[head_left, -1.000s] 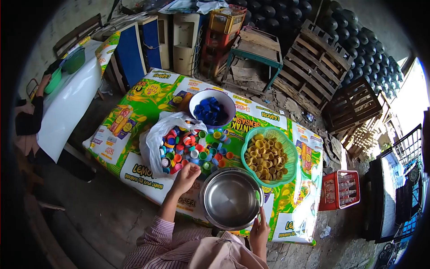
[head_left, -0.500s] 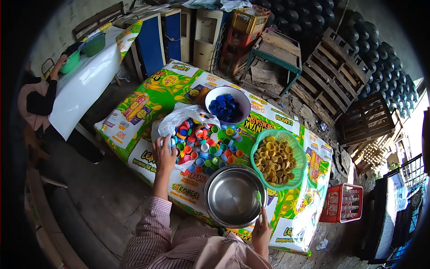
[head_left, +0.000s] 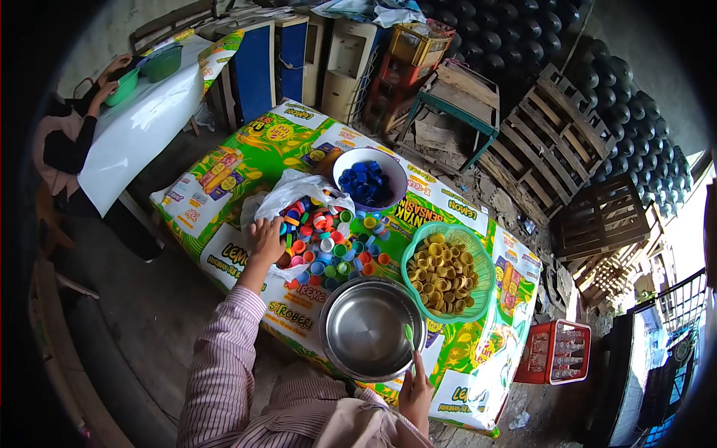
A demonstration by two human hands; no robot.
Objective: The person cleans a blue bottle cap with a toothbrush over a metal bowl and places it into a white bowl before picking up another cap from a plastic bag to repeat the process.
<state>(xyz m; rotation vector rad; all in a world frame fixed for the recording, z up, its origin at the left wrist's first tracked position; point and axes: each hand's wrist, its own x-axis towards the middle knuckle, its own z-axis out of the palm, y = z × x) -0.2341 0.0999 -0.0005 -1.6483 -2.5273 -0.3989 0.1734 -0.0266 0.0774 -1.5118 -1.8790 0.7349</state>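
My left hand (head_left: 265, 240) rests at the near left edge of a white plastic bag (head_left: 287, 193), its fingers apart over the colorful bottle caps (head_left: 326, 245) that spill out of it. Between the fingers of my right hand (head_left: 416, 390) is a slim green-tipped tool (head_left: 409, 336), held over the right rim of a steel basin (head_left: 366, 328). I cannot make out what kind of tool it is. Nothing lies in the basin. Beyond the bag stands a white bowl (head_left: 399, 166) of blue caps (head_left: 366, 183). To the right, yellow caps (head_left: 446, 276) fill a green plastic basket (head_left: 484, 287).
A printed plastic sheet (head_left: 224, 239) covers the table. At the left, another person (head_left: 67, 149) reaches into a green basin (head_left: 123, 88) on a second table. A red crate (head_left: 554, 351) of bottles, a wooden pallet (head_left: 556, 134) and a small table (head_left: 459, 97) stand around.
The view has shifted slightly, so the table sits further left. My left hand has moved a little over the caps. The other person's hands have shifted at their basin.
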